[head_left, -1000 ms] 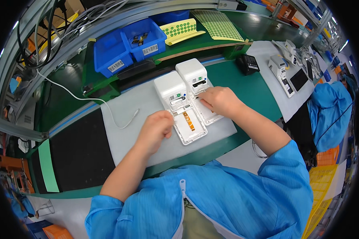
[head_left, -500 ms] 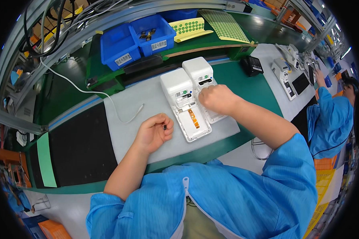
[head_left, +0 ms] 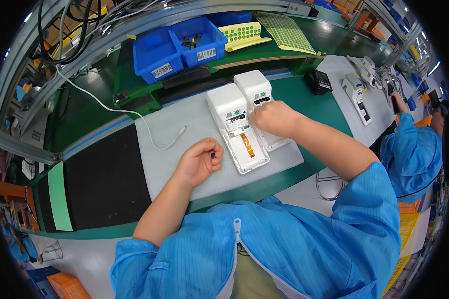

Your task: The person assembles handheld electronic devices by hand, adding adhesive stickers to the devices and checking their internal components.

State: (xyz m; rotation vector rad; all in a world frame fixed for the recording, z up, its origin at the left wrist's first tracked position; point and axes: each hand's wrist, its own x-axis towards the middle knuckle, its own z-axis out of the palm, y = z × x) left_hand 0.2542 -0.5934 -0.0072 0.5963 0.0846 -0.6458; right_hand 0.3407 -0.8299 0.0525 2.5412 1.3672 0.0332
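Two white handheld devices lie side by side on a grey mat (head_left: pixel 169 117), open bays facing up, their long axes nearly parallel and running from about 11 o'clock to 5 o'clock. On the left device (head_left: pixel 226 103), the thick, rounded end points to 11 and the shallow open bay to 5; a flat orange ribbon (head_left: pixel 248 145) in the bay follows the same axis. The right device (head_left: pixel 253 83) sits just beside it at 2 o'clock, its rounded end also toward 11. The right hand (head_left: pixel 276 118) is bent over this device's middle with fingers drawn in; its fingertips are hidden, so whether they grip anything cannot be told. The left hand (head_left: pixel 202 160), between 7 and 8 o'clock of the left device and apart from it, is curled closed around a small black piece (head_left: pixel 213 155), which shows among its fingers. A white cable (head_left: pixel 145 124) lies toward 9 o'clock, its plug aimed between 1 and 2. Blue bins (head_left: pixel 155 52) stand at 11 o'clock, and a black block (head_left: pixel 318 82) at 2, well apart.
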